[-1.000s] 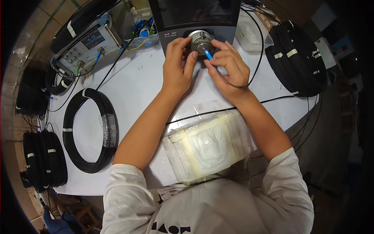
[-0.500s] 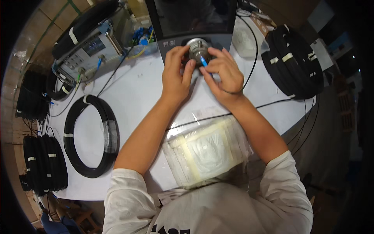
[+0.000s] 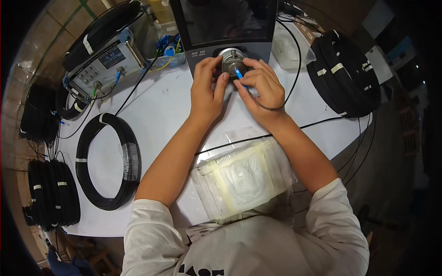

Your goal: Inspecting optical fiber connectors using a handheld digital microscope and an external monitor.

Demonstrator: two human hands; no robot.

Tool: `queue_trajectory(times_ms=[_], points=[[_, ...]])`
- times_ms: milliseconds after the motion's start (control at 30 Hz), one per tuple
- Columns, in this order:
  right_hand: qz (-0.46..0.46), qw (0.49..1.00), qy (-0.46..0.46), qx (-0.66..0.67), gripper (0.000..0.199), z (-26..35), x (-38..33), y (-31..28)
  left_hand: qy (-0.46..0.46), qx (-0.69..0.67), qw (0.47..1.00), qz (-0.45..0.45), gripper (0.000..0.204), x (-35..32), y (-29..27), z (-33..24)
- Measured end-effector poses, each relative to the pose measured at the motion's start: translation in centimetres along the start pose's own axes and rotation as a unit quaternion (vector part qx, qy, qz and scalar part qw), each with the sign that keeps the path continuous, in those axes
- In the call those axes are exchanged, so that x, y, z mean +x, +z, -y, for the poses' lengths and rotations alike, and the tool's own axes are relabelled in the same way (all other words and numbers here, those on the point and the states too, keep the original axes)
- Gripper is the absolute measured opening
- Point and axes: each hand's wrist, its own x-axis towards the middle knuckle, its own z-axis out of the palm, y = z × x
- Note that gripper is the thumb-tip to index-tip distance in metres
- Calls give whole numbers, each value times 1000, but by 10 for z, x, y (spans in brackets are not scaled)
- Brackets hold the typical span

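While both hands crowd the round metal port on the front of the dark screen unit, the work sits at the far edge of the white table. L hand cups the port from the left w/ thumb and fingers curled round its rim, probably to steady it. R hand pinches a blue connector between thumb and fingertips, its tip pointing up into the port's lower right; whether it's seated can't be told. A thin black cable loops out from under the R hand, slack, so nothing pulls on the plug.

Left of the port: a grey test box w/ a small display, leads plugged in. Nearer the person and left of the port lies a black cable coil, flat, tied w/ white bands. More coils hang off the table's left edge; another tied bundle sits right of the port. Directly below the port, at the person's chest, lies a stack of clear bags, prob. kept w/in reach.
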Motion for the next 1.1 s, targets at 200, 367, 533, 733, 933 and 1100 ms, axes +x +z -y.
queue_trajectory(times_ms=[200, 367, 533, 733, 933, 1100], points=[[-4, 1000, -6, 2, 22, -4, -2, 3, 0, 0, 1000, 5, 40, -1, 0, 3], [-4, 1000, -14, 20, 21, -2, -1, 4, 8, 1, 1000, -7, 40, -4, 1, 6], [-7, 1000, 0, 8, 22, -2, 4, 0, -2, 8, 1000, 5, 41, -4, 0, 2], [1, 1000, -4, 3, 22, -1, 15, 6, 0, 7, 1000, 5, 43, -5, -2, 2], [0, 1000, -27, 14, 22, -1, 12, 3, 2, 19, 1000, 9, 42, -7, -4, -1], [-3, 999, -19, 44, 29, -7, 13, 1, -8, 1, 1000, 15, 42, -4, -2, 1]])
